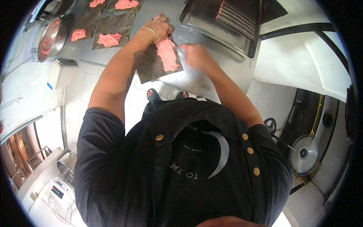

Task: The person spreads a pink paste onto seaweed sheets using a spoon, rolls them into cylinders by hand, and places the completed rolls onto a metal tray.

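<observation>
A dark seaweed sheet (147,70) lies at the table's near edge, with a long strip of pink minced paste (167,55) spread along it. My left hand (159,27) rests at the sheet's far end, fingers stretched out over it beside the paste. Blurred by motion, my right hand (196,56) is closed at the sheet's right edge. It grips a pale, flat-bladed tool (180,53), whose edge is close to the paste; its exact kind is unclear. Left of my arm, more seaweed sheets (124,23) carry pink lumps of paste (109,39).
A metal bowl (56,39) smeared with pink paste stands at the left. At the far right, a metal tray (206,28) holds a ridged dark rack (238,19). A fan (303,152) is at lower right, and a white digital scale (62,193) at lower left.
</observation>
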A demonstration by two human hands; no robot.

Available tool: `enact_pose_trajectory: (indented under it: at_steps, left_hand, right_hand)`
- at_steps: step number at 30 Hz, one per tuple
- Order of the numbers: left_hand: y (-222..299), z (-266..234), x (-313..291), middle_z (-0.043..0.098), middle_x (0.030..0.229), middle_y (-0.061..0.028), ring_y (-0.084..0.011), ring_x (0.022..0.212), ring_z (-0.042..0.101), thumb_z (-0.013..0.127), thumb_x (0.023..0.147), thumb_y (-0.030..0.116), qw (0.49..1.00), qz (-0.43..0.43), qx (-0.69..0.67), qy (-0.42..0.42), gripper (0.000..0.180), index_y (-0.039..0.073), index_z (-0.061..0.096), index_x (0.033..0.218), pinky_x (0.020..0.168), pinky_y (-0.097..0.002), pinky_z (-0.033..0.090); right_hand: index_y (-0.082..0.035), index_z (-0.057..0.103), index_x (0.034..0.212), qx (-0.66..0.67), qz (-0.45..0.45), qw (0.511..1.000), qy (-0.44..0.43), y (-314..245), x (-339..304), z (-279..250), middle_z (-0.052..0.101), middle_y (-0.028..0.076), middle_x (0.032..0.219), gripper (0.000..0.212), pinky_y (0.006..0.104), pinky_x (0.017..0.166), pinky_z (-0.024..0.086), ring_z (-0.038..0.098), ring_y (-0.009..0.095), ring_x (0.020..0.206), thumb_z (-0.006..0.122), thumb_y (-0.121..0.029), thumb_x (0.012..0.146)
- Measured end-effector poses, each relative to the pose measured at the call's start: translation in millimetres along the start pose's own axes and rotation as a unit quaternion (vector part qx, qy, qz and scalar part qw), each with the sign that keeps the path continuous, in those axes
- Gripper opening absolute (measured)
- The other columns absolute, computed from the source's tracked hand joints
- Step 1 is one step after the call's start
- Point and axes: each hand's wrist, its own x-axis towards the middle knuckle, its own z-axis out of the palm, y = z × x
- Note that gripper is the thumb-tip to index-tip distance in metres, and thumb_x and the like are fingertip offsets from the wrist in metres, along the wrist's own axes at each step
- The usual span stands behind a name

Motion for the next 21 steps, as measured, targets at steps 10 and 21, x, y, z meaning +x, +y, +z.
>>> enact_pose_trajectory:
  at_steps: [10, 21]
  left_hand:
    - [4, -1, 0, 0.038, 0.169, -0.006, -0.0372, 0.162, 0.02, 0.071, 0.093, 0.022, 1.0, -0.014, 0.005, -0.01, 0.038, 0.031, 0.075, 0.129, 0.124, -0.0589, 0.034]
    - [-15, 46, -63, 0.063, 0.145, -0.0163, -0.0436, 0.142, 0.051, 0.068, 0.097, 0.022, 0.89, -0.063, -0.332, 0.306, 0.037, 0.016, 0.072, 0.133, 0.119, -0.0477, 0.042]
  right_hand:
    - [-0.004, 0.07, 0.123, -0.034, -0.033, 0.999, -0.012, -7, -86, 14, 0.073, 0.026, 0.103, 0.036, 0.0533, 0.087, 0.056, 0.07, 0.046, 0.095, 0.054, -0.005, 0.091]
    - [-0.011, 0.071, 0.129, 0.044, -0.025, 0.997, 0.051, 14, -73, -12, 0.073, 0.021, 0.107, 0.038, 0.0503, 0.088, 0.055, 0.07, 0.042, 0.1, 0.054, -0.007, 0.095]
